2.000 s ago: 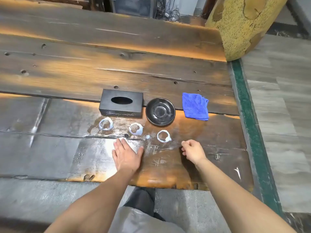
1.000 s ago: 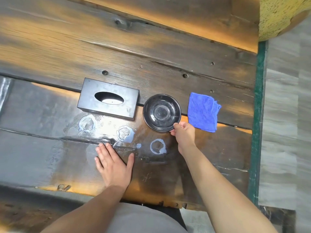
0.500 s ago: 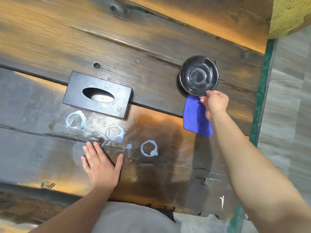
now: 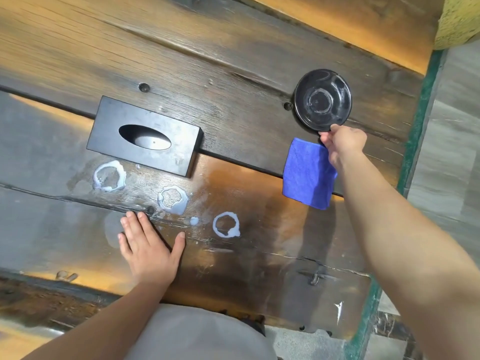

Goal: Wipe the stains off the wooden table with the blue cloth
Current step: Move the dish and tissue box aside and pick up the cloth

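— What do we have on the dark, weathered plank table [image 4: 233, 74]?

— We see a folded blue microfibre cloth [image 4: 307, 174] lying toward the right side, straddling the seam between two planks. Just beyond it sits a round black shallow dish [image 4: 322, 99], and well to the left of both is a flat black rectangular tissue box [image 4: 145, 137] with an oval slot in its top.

— And the stains?

— We count three whitish ring-shaped stains: the left ring [image 4: 109, 175] just in front of the tissue box, the middle ring [image 4: 172, 199] a little nearer to us, and the right ring [image 4: 226, 224] nearest of the three. A small white drop [image 4: 194, 220] lies between the middle and right rings.

— Where are our hands?

— Our left hand [image 4: 149, 249] lies flat, palm down, on the table just in front of the middle ring, its fingers [image 4: 135, 224] spread and holding nothing. Our right hand [image 4: 342, 142] reaches out to the near rim of the black dish; its fingers [image 4: 327, 137] are closed in a pinch at that rim, touching it. The hand's wrist passes over the far right corner of the cloth, and we cannot tell whether it touches the cloth.

— Anything else?

— A green strip [image 4: 415, 131] runs along the table's right edge.
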